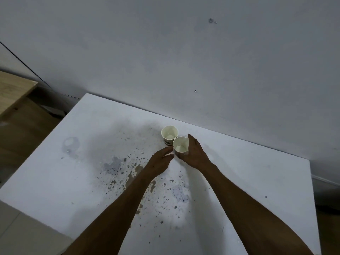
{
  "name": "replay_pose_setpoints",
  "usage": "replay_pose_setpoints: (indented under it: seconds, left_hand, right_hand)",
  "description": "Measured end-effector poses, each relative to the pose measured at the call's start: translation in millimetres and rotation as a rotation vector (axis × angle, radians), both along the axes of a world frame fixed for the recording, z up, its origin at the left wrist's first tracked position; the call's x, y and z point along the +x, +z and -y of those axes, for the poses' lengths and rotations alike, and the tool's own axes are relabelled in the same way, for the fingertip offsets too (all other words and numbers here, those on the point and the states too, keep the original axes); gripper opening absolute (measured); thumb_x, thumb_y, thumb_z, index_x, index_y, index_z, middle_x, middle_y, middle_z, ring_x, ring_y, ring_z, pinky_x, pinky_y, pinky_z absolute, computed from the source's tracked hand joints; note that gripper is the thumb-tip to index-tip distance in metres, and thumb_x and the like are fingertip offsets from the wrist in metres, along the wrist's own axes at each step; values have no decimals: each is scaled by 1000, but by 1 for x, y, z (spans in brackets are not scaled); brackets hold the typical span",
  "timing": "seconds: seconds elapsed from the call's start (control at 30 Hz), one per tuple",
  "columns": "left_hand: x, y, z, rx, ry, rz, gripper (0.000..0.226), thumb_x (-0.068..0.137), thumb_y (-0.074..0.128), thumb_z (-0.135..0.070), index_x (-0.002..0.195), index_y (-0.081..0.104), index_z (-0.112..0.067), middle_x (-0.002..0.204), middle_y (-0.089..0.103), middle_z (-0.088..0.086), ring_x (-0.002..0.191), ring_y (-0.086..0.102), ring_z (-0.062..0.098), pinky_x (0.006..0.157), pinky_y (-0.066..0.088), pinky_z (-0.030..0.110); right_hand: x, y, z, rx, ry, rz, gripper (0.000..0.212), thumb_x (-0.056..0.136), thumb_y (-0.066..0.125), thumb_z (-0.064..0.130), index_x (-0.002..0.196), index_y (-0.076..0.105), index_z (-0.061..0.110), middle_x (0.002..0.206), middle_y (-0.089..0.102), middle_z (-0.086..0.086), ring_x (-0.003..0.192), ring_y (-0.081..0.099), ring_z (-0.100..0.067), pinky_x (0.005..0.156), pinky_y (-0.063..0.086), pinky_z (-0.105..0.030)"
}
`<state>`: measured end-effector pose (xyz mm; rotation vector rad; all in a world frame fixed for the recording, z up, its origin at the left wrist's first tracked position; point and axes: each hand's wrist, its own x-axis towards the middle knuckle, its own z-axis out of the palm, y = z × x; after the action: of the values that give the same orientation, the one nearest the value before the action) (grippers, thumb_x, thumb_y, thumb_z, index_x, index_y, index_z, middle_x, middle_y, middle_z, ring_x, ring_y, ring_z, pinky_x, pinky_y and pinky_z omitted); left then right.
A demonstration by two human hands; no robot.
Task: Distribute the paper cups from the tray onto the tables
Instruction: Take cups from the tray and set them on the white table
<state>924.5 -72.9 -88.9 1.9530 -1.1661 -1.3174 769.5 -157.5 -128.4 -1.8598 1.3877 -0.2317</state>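
Two paper cups stand upright and open-mouthed on the white table (257, 172), touching at their rims, near the table's far edge by the wall (165, 52). The near cup (180, 145) sits between the two hands; the far cup (169, 134) is just beyond the fingertips, on the left hand's side.

The right hand (195, 153) curves around the near cup's right wall, fingers together and lightly bent, thumb tip up by the rim. Whether the skin actually presses the paper or only lies against it cannot be told. The left hand (160, 159) lies flat-sided just left of that cup, fingers extended and held together, tips close to the cup's lower wall but seemingly not gripping. No tray is in view.

Both cups look empty, or nearly so, with pale insides and a faint ring at the bottom, so I judge them very light and easy to tip or slide. The thin paper wall will likely dent if squeezed hard; the rolled rim is the stiffest part. A gentle hold around the upper wall just under the rim, thumb opposite fingers, should serve best. The tabletop under the wrists is speckled with dark stains and looks wet in patches, so a cup may skid when nudged.
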Motion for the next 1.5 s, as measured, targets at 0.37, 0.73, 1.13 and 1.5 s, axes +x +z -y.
replay_pose_setpoints:
  seconds: [0.37, 0.73, 1.13, 1.5]
  left_hand:
    - [-13, 64, -41, -179, -126, 374, 33, 104, 49, -23, 132, 62, -13, 137, 62, 8, 121, 61, 23, 101, 42, 26]
    - [-57, 163, -143, -409, -196, 484, 45, 101, 54, -33, 144, 53, -20, 146, 56, 4, 133, 52, 22, 109, 37, 29]
    - [-189, 215, -260, -622, -420, 499, 51, 102, 51, -35, 151, 43, -22, 154, 45, -2, 143, 40, 16, 115, 28, 28]
    - [-365, 212, -290, -694, -657, 522, 57, 104, 43, -44, 156, 30, -26, 163, 30, -4, 151, 26, 17, 121, 21, 35]
  right_hand:
    - [-31, 73, -37, -234, 81, -51, 58, 95, 61, 36, 144, 41, 12, 145, 46, -10, 135, 41, -29, 104, 43, -46]
    - [-95, 182, -154, -555, 60, -9, 47, 101, 51, 42, 140, 49, 17, 137, 54, -2, 129, 49, -21, 99, 48, -43]
    - [-228, 240, -330, -814, -94, -5, 42, 102, 50, 38, 137, 53, 15, 134, 57, 0, 123, 54, -20, 92, 52, -40]
    - [-419, 233, -409, -838, -334, -211, 54, 101, 45, 45, 144, 49, 12, 141, 55, -6, 128, 50, -26, 105, 43, -41]
